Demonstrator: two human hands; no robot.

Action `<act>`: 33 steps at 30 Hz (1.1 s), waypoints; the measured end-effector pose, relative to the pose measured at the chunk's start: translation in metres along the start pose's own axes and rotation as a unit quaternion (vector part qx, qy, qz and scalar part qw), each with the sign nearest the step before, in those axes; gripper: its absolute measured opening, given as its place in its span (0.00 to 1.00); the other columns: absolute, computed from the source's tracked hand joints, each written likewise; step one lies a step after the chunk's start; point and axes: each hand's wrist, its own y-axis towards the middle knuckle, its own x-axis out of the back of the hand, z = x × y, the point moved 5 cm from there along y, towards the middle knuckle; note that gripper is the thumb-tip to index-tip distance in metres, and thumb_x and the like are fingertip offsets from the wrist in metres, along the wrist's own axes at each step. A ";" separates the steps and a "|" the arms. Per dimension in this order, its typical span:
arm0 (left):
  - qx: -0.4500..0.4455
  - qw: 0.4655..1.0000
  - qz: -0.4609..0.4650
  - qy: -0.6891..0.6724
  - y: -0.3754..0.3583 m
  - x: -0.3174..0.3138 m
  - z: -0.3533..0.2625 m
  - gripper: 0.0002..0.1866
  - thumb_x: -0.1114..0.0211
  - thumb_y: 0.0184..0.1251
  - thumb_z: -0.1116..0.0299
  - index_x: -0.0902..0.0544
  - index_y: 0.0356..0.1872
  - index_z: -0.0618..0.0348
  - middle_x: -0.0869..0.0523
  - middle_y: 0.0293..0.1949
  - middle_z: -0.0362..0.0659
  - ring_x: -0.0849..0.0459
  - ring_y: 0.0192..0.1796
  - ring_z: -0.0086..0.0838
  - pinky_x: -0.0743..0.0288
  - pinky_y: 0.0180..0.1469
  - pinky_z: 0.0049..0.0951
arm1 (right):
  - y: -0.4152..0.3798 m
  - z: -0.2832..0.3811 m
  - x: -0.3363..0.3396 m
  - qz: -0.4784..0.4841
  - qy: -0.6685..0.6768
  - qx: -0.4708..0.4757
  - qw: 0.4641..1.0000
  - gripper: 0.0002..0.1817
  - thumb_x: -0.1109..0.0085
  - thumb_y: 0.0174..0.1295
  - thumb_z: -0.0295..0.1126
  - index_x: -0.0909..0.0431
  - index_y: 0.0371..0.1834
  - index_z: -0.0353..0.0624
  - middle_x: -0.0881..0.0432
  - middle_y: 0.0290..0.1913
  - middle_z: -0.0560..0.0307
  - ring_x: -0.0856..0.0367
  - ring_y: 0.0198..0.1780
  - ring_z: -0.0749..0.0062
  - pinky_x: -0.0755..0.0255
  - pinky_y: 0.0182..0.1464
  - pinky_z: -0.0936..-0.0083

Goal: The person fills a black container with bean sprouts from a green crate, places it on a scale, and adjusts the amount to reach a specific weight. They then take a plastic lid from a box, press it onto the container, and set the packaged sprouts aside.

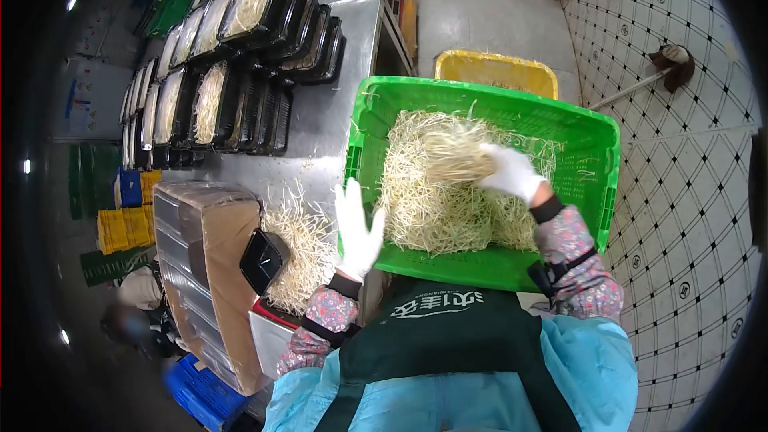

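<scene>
Pale bean sprouts (pixel 432 220) fill much of a green crate (pixel 480 268). Over them, my right hand (pixel 512 174), in a white glove, is closed on a bunch of sprouts. My left hand (pixel 358 228), also gloved, is held with fingers spread near the crate's left edge and holds nothing. Left of it, a pile of sprouts (pixel 300 248) lies on the metal table (pixel 320 172). A black tray (pixel 264 262) leans at the pile's left side, and a corner of a red item shows beneath the pile.
Stacks of filled black trays (pixel 256 16) stand at the table's far left. A cardboard box (pixel 228 272) with clear plastic is beside the black tray. Behind the green crate sits a yellow crate (pixel 496 68). A person (pixel 140 304) is partly visible at far left.
</scene>
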 end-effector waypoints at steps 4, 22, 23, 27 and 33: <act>-0.042 0.992 0.063 -0.103 0.028 -0.006 -0.013 0.39 0.33 0.67 0.66 0.40 0.76 0.64 0.37 0.75 0.58 0.42 0.78 0.50 0.48 0.78 0.43 | 0.029 -0.016 -0.044 0.078 -0.092 0.018 0.993 0.60 0.23 0.45 0.47 0.50 0.81 0.48 0.36 0.74 0.35 0.35 0.73 0.41 0.39 0.73 0.62; -0.061 0.903 0.418 0.086 0.112 -0.084 -0.006 0.20 0.43 0.71 0.52 0.16 0.55 0.51 0.13 0.49 0.55 0.14 0.49 0.50 0.20 0.53 0.45 | 0.036 -0.018 -0.089 0.251 0.094 0.031 0.963 0.39 0.42 0.64 0.54 0.36 0.75 0.47 0.32 0.73 0.44 0.30 0.70 0.49 0.35 0.71 0.61; -0.066 0.925 0.368 0.067 0.135 -0.094 -0.015 0.21 0.42 0.71 0.54 0.17 0.56 0.55 0.13 0.48 0.56 0.14 0.49 0.50 0.20 0.55 0.45 | 0.064 -0.035 -0.084 0.152 0.113 0.025 0.982 0.40 0.43 0.64 0.54 0.38 0.76 0.47 0.34 0.74 0.43 0.32 0.71 0.49 0.36 0.72 0.63; -0.227 0.968 0.078 0.079 0.183 -0.174 0.019 0.26 0.43 0.72 0.54 0.24 0.62 0.63 0.19 0.57 0.60 0.24 0.63 0.54 0.30 0.65 0.49 | 0.129 -0.061 -0.110 -0.080 0.035 -0.029 0.996 0.44 0.45 0.65 0.58 0.44 0.79 0.45 0.40 0.77 0.40 0.39 0.76 0.47 0.39 0.74 0.61; -0.133 0.923 0.320 0.168 0.093 -0.146 0.044 0.35 0.49 0.73 0.40 0.25 0.62 0.65 0.13 0.43 0.55 0.16 0.50 0.48 0.30 0.58 0.51 | 0.038 -0.002 -0.144 0.039 -0.039 0.055 0.997 0.51 0.43 0.62 0.63 0.48 0.78 0.37 0.39 0.72 0.37 0.41 0.73 0.39 0.42 0.73 0.50</act>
